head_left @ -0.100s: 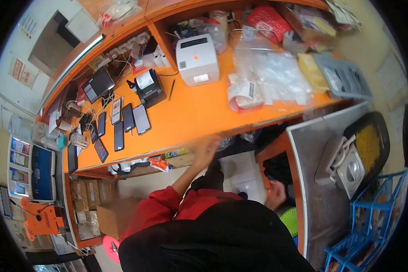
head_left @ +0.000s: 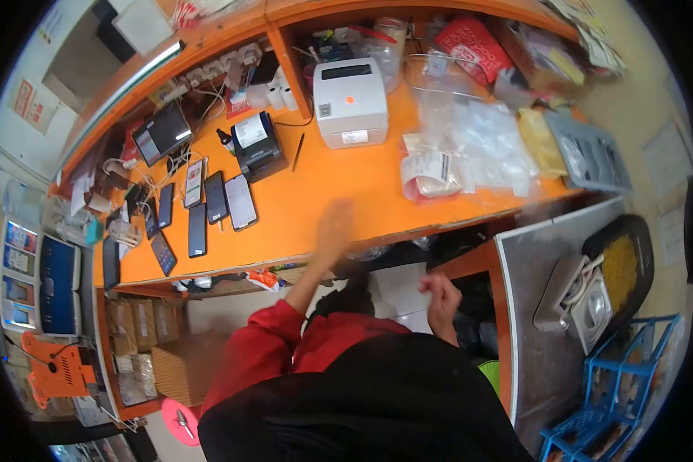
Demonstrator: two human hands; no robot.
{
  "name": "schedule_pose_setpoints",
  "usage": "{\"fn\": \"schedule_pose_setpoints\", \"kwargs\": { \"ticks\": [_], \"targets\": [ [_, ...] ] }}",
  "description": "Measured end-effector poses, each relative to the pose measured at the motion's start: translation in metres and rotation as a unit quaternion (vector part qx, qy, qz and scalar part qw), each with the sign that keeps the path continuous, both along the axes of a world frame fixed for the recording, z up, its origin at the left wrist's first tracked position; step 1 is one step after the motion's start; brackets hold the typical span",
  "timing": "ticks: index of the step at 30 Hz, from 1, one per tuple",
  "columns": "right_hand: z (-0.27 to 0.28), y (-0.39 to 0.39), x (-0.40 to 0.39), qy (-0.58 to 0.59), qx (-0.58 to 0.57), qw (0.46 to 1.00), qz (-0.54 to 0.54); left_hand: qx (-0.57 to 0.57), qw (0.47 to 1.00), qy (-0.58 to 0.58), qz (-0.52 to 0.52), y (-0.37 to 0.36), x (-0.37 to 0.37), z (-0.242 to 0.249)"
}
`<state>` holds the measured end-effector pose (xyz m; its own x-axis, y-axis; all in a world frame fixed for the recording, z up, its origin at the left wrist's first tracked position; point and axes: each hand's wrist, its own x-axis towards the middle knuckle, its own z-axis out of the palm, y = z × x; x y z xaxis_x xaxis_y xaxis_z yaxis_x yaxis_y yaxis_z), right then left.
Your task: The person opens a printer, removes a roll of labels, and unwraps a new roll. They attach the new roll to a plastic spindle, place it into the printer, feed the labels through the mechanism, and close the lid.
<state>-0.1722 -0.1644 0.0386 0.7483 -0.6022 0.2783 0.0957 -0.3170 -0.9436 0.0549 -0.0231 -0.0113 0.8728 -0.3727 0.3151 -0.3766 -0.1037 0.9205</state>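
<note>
So the left hand is out over the front edge of the orange tabletop, and it's pretty blurry. Can't tell if that grip is spread or pressed together, or whether it's actually touching the surface. Closest phone to it is the light-screened phone, lying flat on the tabletop off to that hand's left, right beside a dark phone. More phones lie further left.

Right hand is lower down, just off the front of the tabletop, near the open cabinet with dark stuff inside. Its grip looks loosely spread, fingers bent. Green rim of some tub pokes out below it.

Back on the tabletop there's a small black printer behind the phones, a thin dark pen lying next to it, then the chunky white printer. Right of that it's a pile of clear plastic bags, with a packet with a barcode label at the near left side and a yellow packet on the right.
</note>
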Motion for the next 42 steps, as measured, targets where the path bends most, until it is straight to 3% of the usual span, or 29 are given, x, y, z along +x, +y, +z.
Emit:
{"fn": "schedule_pose_setpoints", "kwargs": {
  "ticks": [1, 3, 9, 12, 15, 18, 22, 24, 30, 33, 42],
  "targets": [
    [0.012, 0.008, 0.036, 0.01, -0.052, 0.997, 0.057, -0.027, 1.0, 0.004, 0.014, 0.014, 0.029, 0.013],
    [0.032, 0.024, 0.108, -0.017, -0.012, 0.997, 0.076, -0.059, 0.996, 0.036, 0.055, 0.037, 0.085, 0.036],
    [0.033, -0.011, 0.255, -0.032, 0.043, 0.999, 0.002, -0.063, 0.996, 0.019, 0.065, 0.026, 0.199, 0.025],
    [-0.001, -0.06, 0.31, -0.003, 0.05, 0.999, 0.002, -0.021, 0.998, 0.014, 0.057, 0.009, 0.232, 0.011],
    [-0.038, -0.111, 0.364, 0.023, -0.061, 0.997, -0.028, 0.008, 0.998, 0.003, 0.059, -0.006, 0.249, 0.002],
    [-0.075, -0.149, 0.403, 0.144, -0.072, 0.987, 0.019, 0.053, 0.996, -0.01, 0.066, -0.011, 0.259, -0.004],
    [-0.075, -0.145, 0.412, 0.134, -0.13, 0.979, 0.081, 0.1, 0.991, -0.052, 0.078, -0.012, 0.26, -0.001],
    [-0.03, -0.121, 0.396, 0.19, -0.159, 0.965, 0.082, 0.121, 0.986, -0.074, 0.085, -0.012, 0.255, 0.001],
    [-0.047, -0.12, 0.391, 0.1, -0.194, 0.97, 0.108, 0.168, 0.984, -0.012, 0.057, -0.015, 0.259, 0.006],
    [-0.05, -0.123, 0.388, 0.164, -0.159, 0.967, 0.116, 0.167, 0.985, -0.007, 0.043, -0.015, 0.261, 0.0],
    [-0.033, -0.116, 0.388, 0.19, -0.113, 0.967, 0.122, 0.137, 0.988, 0.03, 0.065, -0.021, 0.255, 0.005]
  ]
}}
